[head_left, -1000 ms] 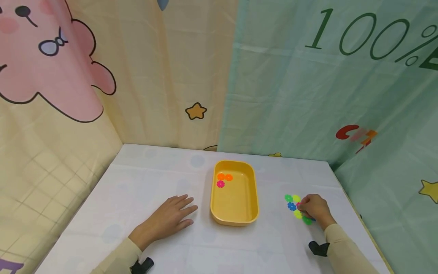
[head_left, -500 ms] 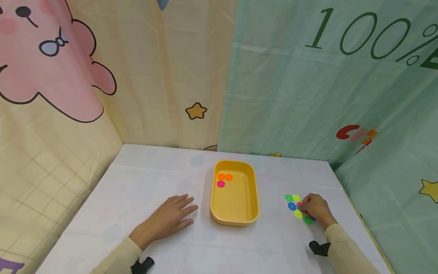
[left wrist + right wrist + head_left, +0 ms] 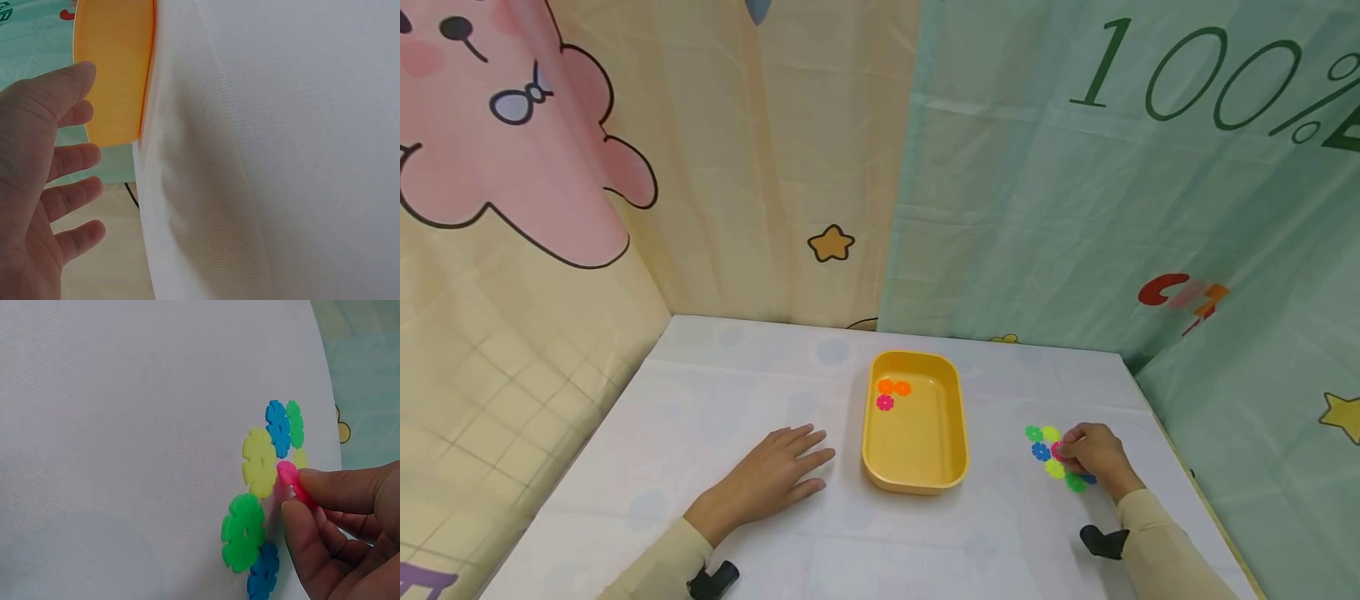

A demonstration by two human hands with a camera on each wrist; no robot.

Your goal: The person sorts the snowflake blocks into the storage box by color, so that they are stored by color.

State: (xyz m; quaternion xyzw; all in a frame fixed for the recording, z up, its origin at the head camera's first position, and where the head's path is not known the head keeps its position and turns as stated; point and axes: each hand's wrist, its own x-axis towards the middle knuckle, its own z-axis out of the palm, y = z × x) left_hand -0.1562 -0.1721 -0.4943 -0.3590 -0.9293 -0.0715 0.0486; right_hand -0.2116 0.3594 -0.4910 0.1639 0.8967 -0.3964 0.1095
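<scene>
My right hand [image 3: 1097,454] pinches a pink flower-shaped plastic disc [image 3: 289,475] between thumb and fingers, part of it hidden by them. In the right wrist view the disc is tilted. Around it lie more of these notched discs: a green disc [image 3: 243,532], a yellow disc [image 3: 259,462], a blue disc [image 3: 279,429] and several others. To the left of the yellow tray [image 3: 914,486], my left hand [image 3: 772,469] is held palm down with its fingers spread. It touches no disc; its shadow falls on the cloth in the left wrist view.
Inside the tray, near its far left corner, are two orange discs [image 3: 886,387] and a pink disc [image 3: 885,402]. A white cloth [image 3: 760,358] covers the table. Printed curtains [image 3: 1015,208] stand behind and at both sides. Each wrist carries a black mount [image 3: 1103,542].
My right hand has lifted slightly with the pink disc, showing more of it and of the blue disc beneath the hand. My left hand and the tray have stayed in place.
</scene>
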